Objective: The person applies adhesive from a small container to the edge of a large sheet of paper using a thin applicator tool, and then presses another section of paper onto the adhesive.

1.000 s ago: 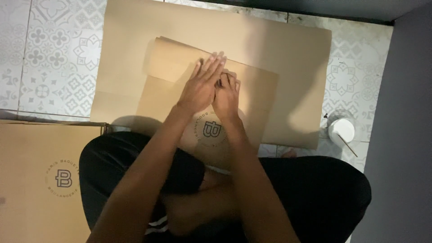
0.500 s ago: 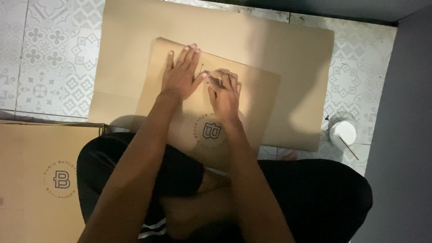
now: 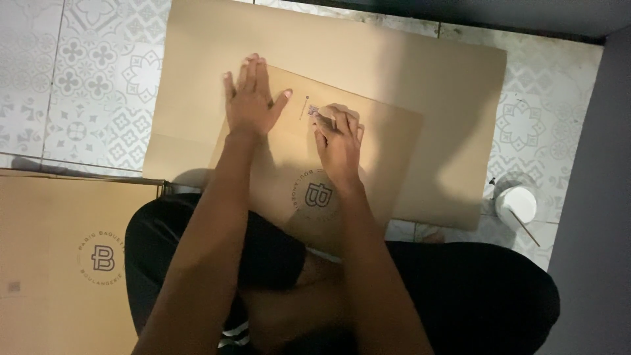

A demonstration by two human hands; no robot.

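Flattened brown paper bag (image 3: 368,158) with a round dark emblem lies across the seated person's lap edge and over a larger plain sheet of brown cardboard (image 3: 420,72) spread on the patterned tile floor (image 3: 79,85). Left hand (image 3: 251,100): palm down, fingers together and straight, thumb splayed to the side, pressed flat on the bag's upper left corner. Right hand (image 3: 338,141): fingers curled, tips pressing on the bag near a small printed mark at its top edge; cannot tell whether anything is pinched under them. Hands are near each other, not touching. Stack of similar brown bags (image 3: 59,263) sits at the person's left. White cup with a thin stick (image 3: 518,204) stands on the floor at right, just beside the cardboard's corner.
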